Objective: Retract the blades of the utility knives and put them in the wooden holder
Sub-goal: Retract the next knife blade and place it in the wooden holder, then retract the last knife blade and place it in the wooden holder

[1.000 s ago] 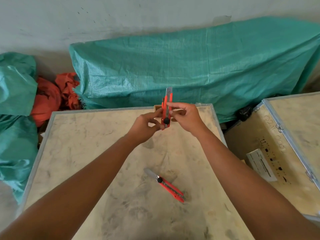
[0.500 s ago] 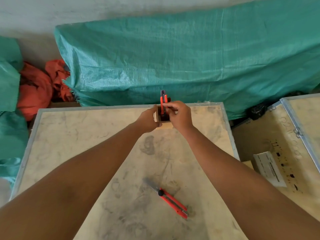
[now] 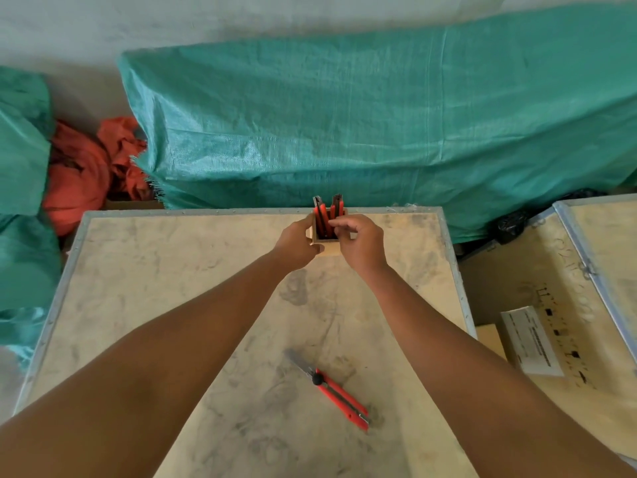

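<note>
With the left hand (image 3: 295, 243) cupping the wooden holder (image 3: 327, 248) at the bench (image 3: 138, 270) far edge and right hand (image 3: 362, 241) fingertips pinching a stowed knife (image 3: 336, 210), the near-edge knife (image 3: 339, 396), blade exposed, could cut a careless grasp.

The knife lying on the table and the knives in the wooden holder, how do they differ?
The knife on the table lies flat near the front; the knives in the holder stand upright at the far edge. The table knife's blade sticks out, while the holder knives show no blade. The table knife is untouched; the right hand rests fingers on the holder knives while the left hand steadies the wooden holder. All have red bodies.
</note>
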`<move>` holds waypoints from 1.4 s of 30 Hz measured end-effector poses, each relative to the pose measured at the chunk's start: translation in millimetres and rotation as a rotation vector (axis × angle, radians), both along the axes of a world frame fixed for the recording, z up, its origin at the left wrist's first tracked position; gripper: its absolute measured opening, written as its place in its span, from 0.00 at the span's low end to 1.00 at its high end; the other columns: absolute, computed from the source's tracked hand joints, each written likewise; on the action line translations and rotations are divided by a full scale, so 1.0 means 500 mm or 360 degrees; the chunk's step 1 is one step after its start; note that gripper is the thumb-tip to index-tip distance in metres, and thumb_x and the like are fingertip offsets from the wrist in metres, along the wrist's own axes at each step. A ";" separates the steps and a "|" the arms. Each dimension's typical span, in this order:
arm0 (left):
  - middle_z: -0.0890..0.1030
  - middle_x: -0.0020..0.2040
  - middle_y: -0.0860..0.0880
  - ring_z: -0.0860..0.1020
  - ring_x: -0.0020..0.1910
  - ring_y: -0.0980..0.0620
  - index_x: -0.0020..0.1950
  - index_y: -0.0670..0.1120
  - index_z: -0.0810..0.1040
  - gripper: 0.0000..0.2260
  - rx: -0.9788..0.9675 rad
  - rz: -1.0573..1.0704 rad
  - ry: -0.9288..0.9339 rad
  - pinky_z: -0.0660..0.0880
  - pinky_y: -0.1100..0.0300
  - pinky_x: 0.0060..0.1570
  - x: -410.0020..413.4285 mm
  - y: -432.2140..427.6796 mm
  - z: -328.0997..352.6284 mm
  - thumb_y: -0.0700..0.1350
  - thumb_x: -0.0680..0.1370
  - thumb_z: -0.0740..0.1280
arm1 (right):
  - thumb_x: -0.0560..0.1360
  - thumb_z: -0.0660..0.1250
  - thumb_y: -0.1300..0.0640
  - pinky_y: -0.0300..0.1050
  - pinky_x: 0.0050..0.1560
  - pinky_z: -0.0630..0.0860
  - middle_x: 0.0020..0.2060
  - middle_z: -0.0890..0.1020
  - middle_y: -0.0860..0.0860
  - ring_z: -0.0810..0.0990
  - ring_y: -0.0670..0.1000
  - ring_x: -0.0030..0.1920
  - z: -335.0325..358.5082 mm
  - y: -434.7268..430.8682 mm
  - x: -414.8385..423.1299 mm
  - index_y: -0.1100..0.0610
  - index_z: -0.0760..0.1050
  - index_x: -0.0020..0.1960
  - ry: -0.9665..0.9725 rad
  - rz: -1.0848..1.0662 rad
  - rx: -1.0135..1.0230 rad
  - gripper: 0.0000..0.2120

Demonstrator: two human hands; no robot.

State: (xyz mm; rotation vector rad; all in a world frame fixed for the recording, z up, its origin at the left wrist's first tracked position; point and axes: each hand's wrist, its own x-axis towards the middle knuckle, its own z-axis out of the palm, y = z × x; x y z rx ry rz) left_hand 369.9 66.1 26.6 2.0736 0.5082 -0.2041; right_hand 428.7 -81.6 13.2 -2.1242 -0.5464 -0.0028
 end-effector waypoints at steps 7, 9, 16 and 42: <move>0.72 0.73 0.47 0.79 0.62 0.45 0.77 0.49 0.64 0.33 -0.0056 0.0206 0.0158 0.78 0.49 0.60 -0.106 -0.048 0.024 0.43 0.75 0.74 | 0.76 0.71 0.67 0.24 0.52 0.74 0.52 0.87 0.53 0.85 0.49 0.51 0.005 -0.070 -0.122 0.58 0.86 0.54 0.0230 0.0042 -0.0033 0.10; 0.74 0.72 0.47 0.79 0.62 0.46 0.76 0.50 0.66 0.32 -0.0077 0.0239 0.0189 0.79 0.50 0.59 -0.160 -0.066 0.019 0.45 0.74 0.74 | 0.77 0.70 0.67 0.21 0.50 0.73 0.53 0.87 0.52 0.85 0.48 0.51 -0.001 -0.098 -0.163 0.56 0.86 0.54 0.0388 0.0088 -0.0065 0.10; 0.77 0.67 0.49 0.81 0.56 0.49 0.73 0.48 0.71 0.29 -0.0237 0.0483 0.0258 0.77 0.53 0.60 -0.376 -0.174 -0.032 0.46 0.73 0.75 | 0.78 0.68 0.65 0.28 0.45 0.77 0.53 0.87 0.50 0.84 0.46 0.46 -0.057 -0.205 -0.280 0.54 0.86 0.52 0.0795 0.0291 -0.0358 0.11; 0.70 0.60 0.47 0.77 0.38 0.56 0.56 0.41 0.82 0.15 -0.0184 0.1105 0.0083 0.72 0.79 0.37 -0.510 -0.478 -0.179 0.29 0.72 0.66 | 0.76 0.72 0.62 0.38 0.50 0.77 0.47 0.81 0.47 0.80 0.46 0.47 -0.114 -0.170 -0.310 0.52 0.83 0.58 0.0804 0.1162 -0.1034 0.12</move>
